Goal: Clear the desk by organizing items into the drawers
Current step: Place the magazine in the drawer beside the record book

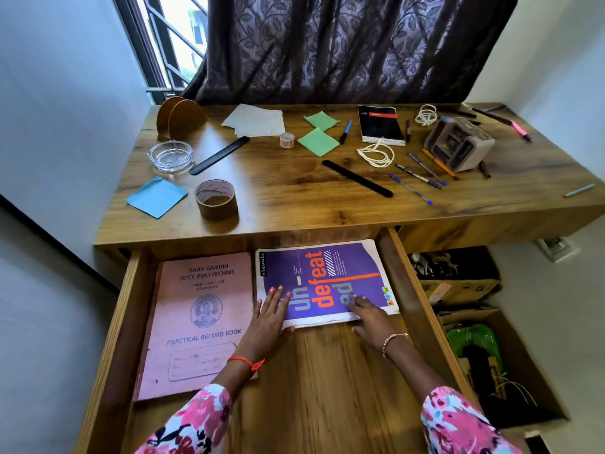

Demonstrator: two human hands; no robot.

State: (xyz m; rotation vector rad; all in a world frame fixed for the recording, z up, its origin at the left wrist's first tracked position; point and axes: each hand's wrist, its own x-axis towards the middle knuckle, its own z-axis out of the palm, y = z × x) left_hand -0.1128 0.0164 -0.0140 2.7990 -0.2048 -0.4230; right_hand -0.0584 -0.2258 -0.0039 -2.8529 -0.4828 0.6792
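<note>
The wooden drawer (330,381) is pulled out below the desk (294,198). Inside lie a pink record book (199,309) on the left and a purple notebook (327,276) at the back right. My left hand (268,319) rests flat on the purple notebook's left front corner, fingers straight. My right hand (370,319) presses its front edge with straight fingers. On the desk lie a brown tape roll (216,199), a blue sticky pad (157,196), green sticky pads (319,134), a black notebook (379,124), two black rulers (357,177) and several pens (419,178).
A glass ashtray (170,155), a wooden bookend (178,117), loose papers (255,121), small tape (287,139), white cords (376,154) and a grey organizer box (458,144) sit on the desk. Open shelves with clutter (465,309) stand at right. A curtain (343,44) hangs behind.
</note>
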